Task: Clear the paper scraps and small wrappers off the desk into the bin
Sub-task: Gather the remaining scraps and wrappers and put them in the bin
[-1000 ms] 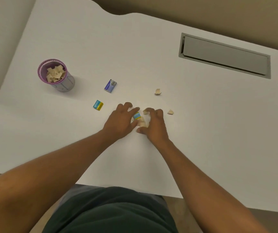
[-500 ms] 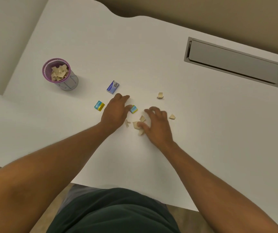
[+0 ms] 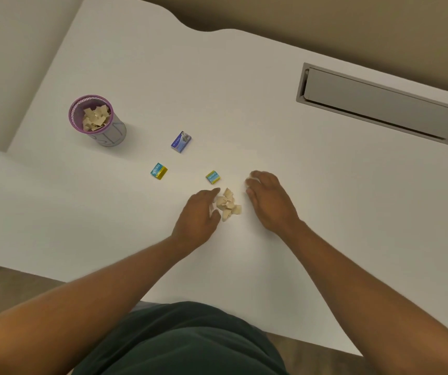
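A small pile of beige paper scraps point(image 3: 228, 204) lies on the white desk point(image 3: 325, 212) between my hands. My left hand point(image 3: 198, 212) rests against the pile's left side, fingers loose and holding nothing. My right hand point(image 3: 268, 201) is a little to the right of the pile, apart from it, with its fingers curled down onto the desk and blurred; what is under them is hidden. A blue-and-yellow wrapper point(image 3: 213, 176) lies just beyond the pile, and a second one point(image 3: 159, 171) further left. The purple-rimmed bin point(image 3: 90, 100), with several scraps inside, stands at the far left.
A small blue box point(image 3: 181, 142) lies between the bin and the wrappers. A grey recessed cable flap point(image 3: 377, 104) is set into the desk at the back right. The desk's near edge runs just in front of my body.
The scattered scraps now sit in one pile. My left hand drew back from the wrapper to the pile's left side. My right hand moved right and forward; the two loose scraps there no longer show.
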### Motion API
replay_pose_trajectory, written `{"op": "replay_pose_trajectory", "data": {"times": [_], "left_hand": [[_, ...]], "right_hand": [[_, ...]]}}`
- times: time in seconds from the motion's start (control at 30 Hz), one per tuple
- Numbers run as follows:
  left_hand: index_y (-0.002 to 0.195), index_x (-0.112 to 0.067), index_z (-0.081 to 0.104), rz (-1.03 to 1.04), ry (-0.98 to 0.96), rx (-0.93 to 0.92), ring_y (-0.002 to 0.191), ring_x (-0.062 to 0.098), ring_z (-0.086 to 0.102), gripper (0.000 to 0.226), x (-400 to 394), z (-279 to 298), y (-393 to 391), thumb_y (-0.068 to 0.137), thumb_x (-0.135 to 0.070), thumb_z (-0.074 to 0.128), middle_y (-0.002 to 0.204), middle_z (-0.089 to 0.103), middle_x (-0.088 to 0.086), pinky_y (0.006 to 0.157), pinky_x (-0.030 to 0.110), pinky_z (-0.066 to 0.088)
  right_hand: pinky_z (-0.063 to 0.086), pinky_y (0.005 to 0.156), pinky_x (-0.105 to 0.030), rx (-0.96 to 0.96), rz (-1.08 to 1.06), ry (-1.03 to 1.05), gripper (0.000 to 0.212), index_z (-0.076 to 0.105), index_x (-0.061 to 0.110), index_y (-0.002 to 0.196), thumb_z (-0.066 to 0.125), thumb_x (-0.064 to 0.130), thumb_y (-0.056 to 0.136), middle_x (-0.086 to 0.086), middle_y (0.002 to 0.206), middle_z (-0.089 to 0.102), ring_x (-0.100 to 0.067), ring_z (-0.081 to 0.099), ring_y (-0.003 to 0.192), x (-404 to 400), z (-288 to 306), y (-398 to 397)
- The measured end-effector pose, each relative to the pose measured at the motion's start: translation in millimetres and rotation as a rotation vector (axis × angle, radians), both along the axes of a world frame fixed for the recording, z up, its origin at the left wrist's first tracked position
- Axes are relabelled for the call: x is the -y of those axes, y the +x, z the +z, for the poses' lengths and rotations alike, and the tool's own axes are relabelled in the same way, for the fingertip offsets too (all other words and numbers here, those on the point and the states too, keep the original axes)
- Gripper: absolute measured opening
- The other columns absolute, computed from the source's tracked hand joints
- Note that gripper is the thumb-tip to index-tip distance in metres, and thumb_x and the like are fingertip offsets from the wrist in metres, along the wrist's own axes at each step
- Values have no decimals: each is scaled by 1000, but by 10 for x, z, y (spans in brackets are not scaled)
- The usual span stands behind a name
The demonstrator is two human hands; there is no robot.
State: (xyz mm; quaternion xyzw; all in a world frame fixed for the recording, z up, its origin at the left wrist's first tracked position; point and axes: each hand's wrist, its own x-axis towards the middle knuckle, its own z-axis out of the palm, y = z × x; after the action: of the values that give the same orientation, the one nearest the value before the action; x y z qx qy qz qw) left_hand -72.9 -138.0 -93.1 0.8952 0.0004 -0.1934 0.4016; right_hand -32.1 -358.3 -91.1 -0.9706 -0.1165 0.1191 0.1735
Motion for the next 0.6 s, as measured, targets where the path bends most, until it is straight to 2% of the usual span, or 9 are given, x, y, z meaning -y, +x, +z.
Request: {"op": "replay_pose_trajectory", "data": {"times": [0.1, 0.17, 0.23, 0.3, 0.37, 0.5, 0.6], "left_hand": [[152, -19, 42, -80, 97, 59, 131, 26, 41, 70, 59, -2, 4, 90, -35, 70, 150, 46, 4, 109, 38, 42], [155, -25, 34, -161, 202, 97, 133, 27, 33, 84, 79, 6, 29, 84, -45, 75, 158, 33, 2, 107, 37, 41], [158, -30, 26, -252, 299, 107, 135, 28, 30, 91, 113, 3, 66, 84, -48, 76, 164, 23, 1, 107, 39, 43], [159, -32, 23, -319, 361, 111, 136, 29, 32, 90, 148, 4, 121, 86, -43, 76, 164, 23, 0, 104, 40, 47], [158, -32, 27, -344, 372, 115, 134, 29, 36, 86, 168, -9, 169, 88, -37, 76, 161, 30, -1, 100, 41, 51], [152, -26, 40, -332, 272, 117, 126, 28, 43, 76, 130, -24, 210, 87, -27, 78, 150, 43, 1, 95, 44, 53], [152, -23, 41, -277, 216, 97, 129, 27, 43, 80, 59, -27, 207, 84, -27, 82, 150, 44, 1, 100, 42, 49]], "right_hand": [[40, 112, -45, 49, -132, -21, 35, 60, 16, 132, 50, 34, 103, -7, 143, 54, -33, 46, 134, 41, -24, -198], [35, 115, -52, 23, -243, -146, 57, 49, 21, 142, 50, 56, 97, -5, 151, 44, -37, 37, 141, 30, -42, -269], [29, 118, -55, -65, -299, -186, 72, 36, 23, 151, 46, 67, 94, -6, 159, 32, -40, 27, 146, -10, -73, -310], [28, 120, -52, -97, -300, -140, 68, 34, 19, 152, 45, 59, 99, -11, 161, 28, -40, 24, 147, -89, -87, -349], [34, 118, -48, -61, -278, -62, 56, 38, 13, 150, 46, 43, 103, -14, 157, 33, -37, 29, 143, -200, -62, -392], [41, 114, -42, -57, -178, 84, 53, 37, 6, 151, 51, 18, 102, -14, 153, 38, -32, 35, 140, -412, -14, -530], [41, 112, -37, -55, -248, 195, 60, 36, 10, 152, 59, 22, 98, -9, 153, 38, -28, 35, 138, -406, 17, -526]]}}
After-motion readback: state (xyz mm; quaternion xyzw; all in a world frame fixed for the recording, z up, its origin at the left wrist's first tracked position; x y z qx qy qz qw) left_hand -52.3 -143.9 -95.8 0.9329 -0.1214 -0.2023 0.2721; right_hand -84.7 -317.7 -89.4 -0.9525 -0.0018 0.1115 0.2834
